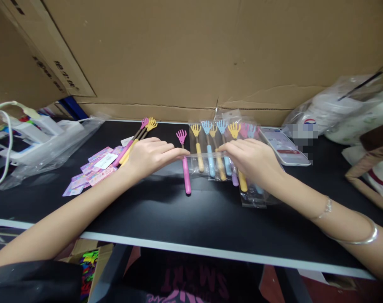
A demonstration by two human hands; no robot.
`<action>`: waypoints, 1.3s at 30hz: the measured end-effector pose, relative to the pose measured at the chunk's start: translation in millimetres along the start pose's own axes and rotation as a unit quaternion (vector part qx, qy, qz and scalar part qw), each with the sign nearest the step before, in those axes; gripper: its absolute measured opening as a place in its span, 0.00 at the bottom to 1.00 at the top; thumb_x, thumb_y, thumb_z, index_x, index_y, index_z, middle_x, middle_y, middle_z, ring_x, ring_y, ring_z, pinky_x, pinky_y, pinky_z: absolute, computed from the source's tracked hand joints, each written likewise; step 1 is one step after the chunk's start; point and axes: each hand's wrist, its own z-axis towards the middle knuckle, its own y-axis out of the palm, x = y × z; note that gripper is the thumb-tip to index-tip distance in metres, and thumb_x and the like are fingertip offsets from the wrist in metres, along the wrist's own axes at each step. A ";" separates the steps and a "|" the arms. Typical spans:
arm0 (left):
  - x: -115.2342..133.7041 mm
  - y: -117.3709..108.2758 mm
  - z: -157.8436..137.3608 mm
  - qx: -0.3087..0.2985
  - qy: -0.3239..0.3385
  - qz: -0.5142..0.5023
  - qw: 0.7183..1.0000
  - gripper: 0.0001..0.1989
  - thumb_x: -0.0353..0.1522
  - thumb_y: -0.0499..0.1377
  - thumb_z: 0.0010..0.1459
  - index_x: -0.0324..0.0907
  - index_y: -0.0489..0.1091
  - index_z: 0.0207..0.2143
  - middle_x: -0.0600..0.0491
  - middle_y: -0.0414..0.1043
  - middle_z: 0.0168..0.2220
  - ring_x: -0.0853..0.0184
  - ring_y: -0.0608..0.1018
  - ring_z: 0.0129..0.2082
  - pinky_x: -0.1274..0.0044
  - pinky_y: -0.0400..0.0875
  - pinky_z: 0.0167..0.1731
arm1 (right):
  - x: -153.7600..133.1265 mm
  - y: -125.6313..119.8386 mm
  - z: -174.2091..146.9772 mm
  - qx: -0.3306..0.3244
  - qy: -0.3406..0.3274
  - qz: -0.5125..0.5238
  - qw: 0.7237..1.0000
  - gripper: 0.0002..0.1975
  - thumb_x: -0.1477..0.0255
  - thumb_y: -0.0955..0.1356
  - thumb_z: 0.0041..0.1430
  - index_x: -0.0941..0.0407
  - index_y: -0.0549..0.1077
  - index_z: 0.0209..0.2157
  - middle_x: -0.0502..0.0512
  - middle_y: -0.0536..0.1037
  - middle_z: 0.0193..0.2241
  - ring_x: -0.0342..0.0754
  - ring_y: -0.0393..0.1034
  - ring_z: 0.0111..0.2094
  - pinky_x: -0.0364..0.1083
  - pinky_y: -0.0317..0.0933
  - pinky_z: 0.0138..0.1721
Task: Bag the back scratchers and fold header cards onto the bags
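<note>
You looked to be on sleeve prep, left hand point(156, 155) and right hand point(251, 160) pinched closed on a clear sleeve point(205, 155) mid-frame, pink scratcher point(186, 176) by your left fingertips, and opening the sleeve's mouth seemed called for.

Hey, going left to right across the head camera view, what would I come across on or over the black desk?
White power strip, pink and purple cards, left hand, lone pink scratcher, right hand, phone, clear bag with white contents.
</note>
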 end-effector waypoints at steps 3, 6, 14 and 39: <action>-4.3 3.2 -4.1 -0.004 -0.016 -0.001 1.000 0.09 0.38 0.57 0.66 0.49 0.77 0.40 0.60 0.74 0.22 0.73 0.74 0.21 0.78 0.62 0.27 | 5.3 -0.2 0.0 -0.004 0.026 0.013 1.000 0.10 0.79 0.61 0.65 0.57 0.73 0.36 0.54 0.80 0.31 0.48 0.74 0.32 0.45 0.58 0.32; -8.3 6.0 -7.9 -0.017 -0.038 0.001 0.999 0.10 0.40 0.57 0.66 0.51 0.77 0.39 0.59 0.75 0.23 0.72 0.75 0.22 0.78 0.61 0.26 | 9.9 0.3 -0.1 -0.014 0.035 0.023 0.999 0.10 0.75 0.61 0.67 0.57 0.73 0.35 0.55 0.80 0.31 0.48 0.73 0.32 0.45 0.57 0.31; -10.0 6.5 -8.4 -0.048 -0.032 -0.027 0.998 0.14 0.41 0.54 0.67 0.49 0.78 0.37 0.58 0.76 0.23 0.72 0.75 0.22 0.77 0.60 0.25 | 11.5 0.7 -0.5 -0.046 0.019 0.003 0.999 0.20 0.64 0.57 0.71 0.56 0.71 0.29 0.53 0.76 0.24 0.47 0.70 0.27 0.46 0.51 0.28; -31.8 5.6 -16.1 -0.128 -0.269 -0.211 0.931 0.15 0.46 0.56 0.64 0.49 0.78 0.35 0.60 0.77 0.22 0.73 0.75 0.21 0.81 0.61 0.24 | 68.9 -9.6 -1.9 -0.179 0.198 0.385 0.884 0.16 0.56 0.64 0.62 0.54 0.73 0.30 0.46 0.73 0.16 0.44 0.67 0.19 0.46 0.60 0.29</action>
